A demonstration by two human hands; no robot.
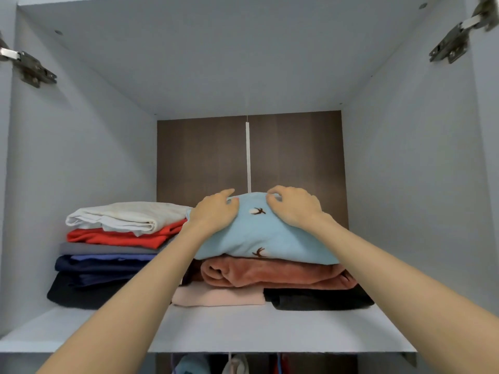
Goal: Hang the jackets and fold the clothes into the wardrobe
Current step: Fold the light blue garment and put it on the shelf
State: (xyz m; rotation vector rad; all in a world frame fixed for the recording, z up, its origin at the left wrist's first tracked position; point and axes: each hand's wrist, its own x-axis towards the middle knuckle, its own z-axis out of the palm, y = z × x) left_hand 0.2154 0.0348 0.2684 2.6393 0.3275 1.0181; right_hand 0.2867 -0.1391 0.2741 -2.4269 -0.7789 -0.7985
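Note:
A folded light blue fleece garment [259, 236] with small dark bird marks lies on top of the right stack on the wardrobe shelf [243, 330]. Under it sit a rust-pink fleece [275, 273], a pale pink piece [218, 296] and a black piece [318, 299]. My left hand [216, 209] rests on the blue garment's far left part, fingers curled into its back edge. My right hand [294, 205] grips the far right part, fingers curled into the fabric.
A left stack [113, 247] holds white, red, grey, blue, navy and black folded clothes. The compartment has grey side walls, a brown back panel [297, 152] and door hinges [32, 68] at both upper corners. Hanging clothes [232, 364] show below the shelf.

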